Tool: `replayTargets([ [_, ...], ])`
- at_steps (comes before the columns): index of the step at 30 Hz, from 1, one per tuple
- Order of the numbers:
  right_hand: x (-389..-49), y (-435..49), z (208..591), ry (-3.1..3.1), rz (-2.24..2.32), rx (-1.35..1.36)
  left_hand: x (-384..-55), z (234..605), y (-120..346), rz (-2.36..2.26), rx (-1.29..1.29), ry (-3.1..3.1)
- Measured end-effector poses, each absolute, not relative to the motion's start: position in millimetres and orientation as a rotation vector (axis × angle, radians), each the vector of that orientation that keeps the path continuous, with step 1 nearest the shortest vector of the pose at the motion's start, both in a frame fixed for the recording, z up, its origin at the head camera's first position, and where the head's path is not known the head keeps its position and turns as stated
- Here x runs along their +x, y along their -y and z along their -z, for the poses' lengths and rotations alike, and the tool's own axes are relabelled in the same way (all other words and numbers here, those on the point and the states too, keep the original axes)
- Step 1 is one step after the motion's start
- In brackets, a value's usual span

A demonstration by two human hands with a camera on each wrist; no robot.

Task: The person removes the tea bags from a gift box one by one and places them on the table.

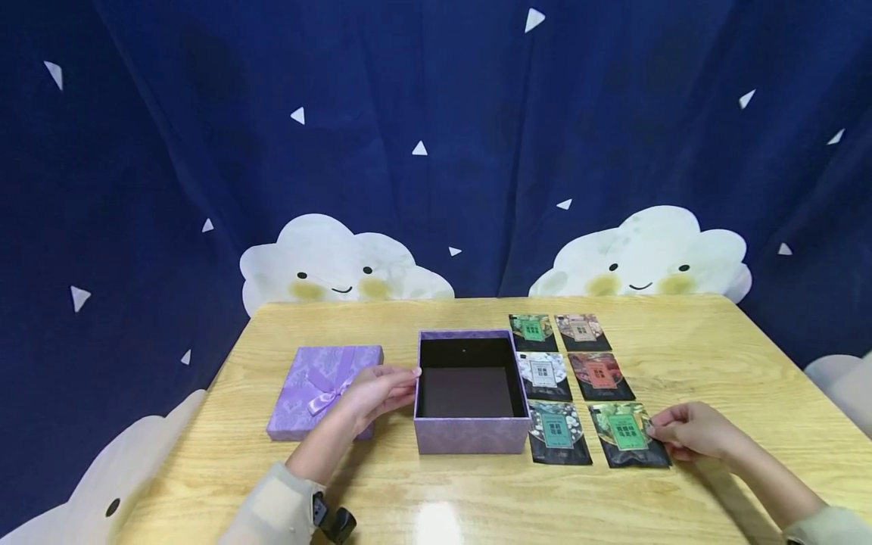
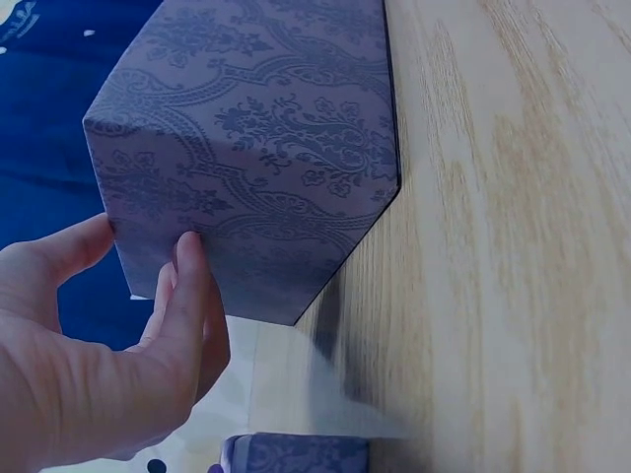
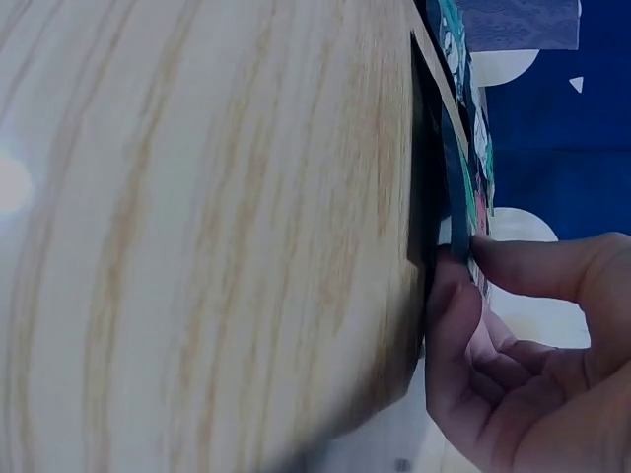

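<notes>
A purple patterned gift box [image 1: 471,437] stands lidless, its dark inside in view. At its left side my left hand [image 1: 381,391] holds the wall, thumb tip at the rim and fingertips against the outside, as the left wrist view shows. My right hand [image 1: 698,430] pinches the right edge of a black packet with a green label [image 1: 628,431], thumb above and fingers below. That edge is slightly raised from the table in the right wrist view. Beside it lies a packet with a teal label [image 1: 559,433].
The purple lid [image 1: 300,393] with a ribbon bow [image 1: 328,393] lies left of the box, partly behind my left forearm. Further packets lie in two columns: green [image 1: 534,331], pink [image 1: 582,331], white [image 1: 545,376] and red [image 1: 601,376]. A blue curtain [image 1: 409,91] hangs behind the wooden table [image 1: 681,341].
</notes>
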State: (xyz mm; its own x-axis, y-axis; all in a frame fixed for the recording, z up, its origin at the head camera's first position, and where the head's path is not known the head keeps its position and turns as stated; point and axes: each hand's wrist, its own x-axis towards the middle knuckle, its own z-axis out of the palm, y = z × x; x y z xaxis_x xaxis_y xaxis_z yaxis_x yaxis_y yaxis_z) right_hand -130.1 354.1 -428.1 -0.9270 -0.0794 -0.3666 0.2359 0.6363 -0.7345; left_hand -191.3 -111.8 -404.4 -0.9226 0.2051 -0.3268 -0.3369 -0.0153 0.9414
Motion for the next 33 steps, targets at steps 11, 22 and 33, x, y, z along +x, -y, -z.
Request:
replayTargets([
  [11, -128, -342, 431, -2.595, 1.113, 0.234, -190, 403, 115, -1.994, -0.125, -1.893],
  [22, -126, -339, 432, -2.606, 1.132, 0.274, -193, 406, 115, -1.987, -0.128, -1.915],
  [33, -127, -340, 427, -2.629, 1.109, 0.280, -196, 405, 122, -1.936, -0.012, -1.959],
])
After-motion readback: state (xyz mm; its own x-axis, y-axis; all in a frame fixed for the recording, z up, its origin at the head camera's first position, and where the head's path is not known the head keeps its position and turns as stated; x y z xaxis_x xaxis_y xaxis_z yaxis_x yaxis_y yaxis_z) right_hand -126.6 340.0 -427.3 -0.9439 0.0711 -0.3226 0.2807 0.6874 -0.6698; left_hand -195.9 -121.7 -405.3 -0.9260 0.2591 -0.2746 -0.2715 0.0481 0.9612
